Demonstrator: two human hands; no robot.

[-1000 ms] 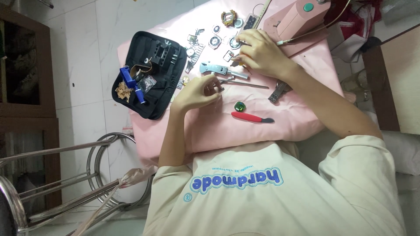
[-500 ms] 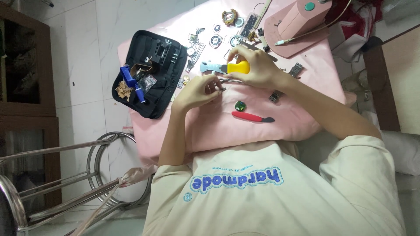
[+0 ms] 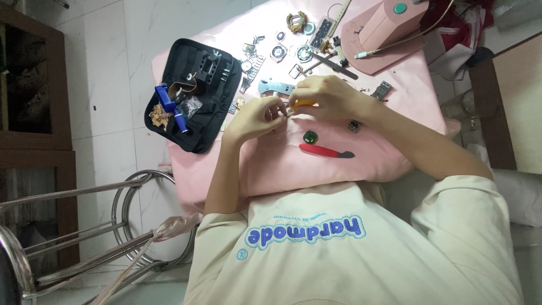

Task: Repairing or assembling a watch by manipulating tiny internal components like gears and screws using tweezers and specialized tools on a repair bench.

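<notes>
Left hand and right hand: the small part pinched between the fingertips is too small to identify; a yellow tool is mostly hidden by the right hand. Pink device at the tabletop's far edge: cut off by the frame.

White marble-tiled floor under even, soft light. Left of floor, dark wooden cabinet; below, chrome stool frame. At far right, wooden furniture edge.

Both hands curled, fingertips meeting; forearms bent inward.
</notes>
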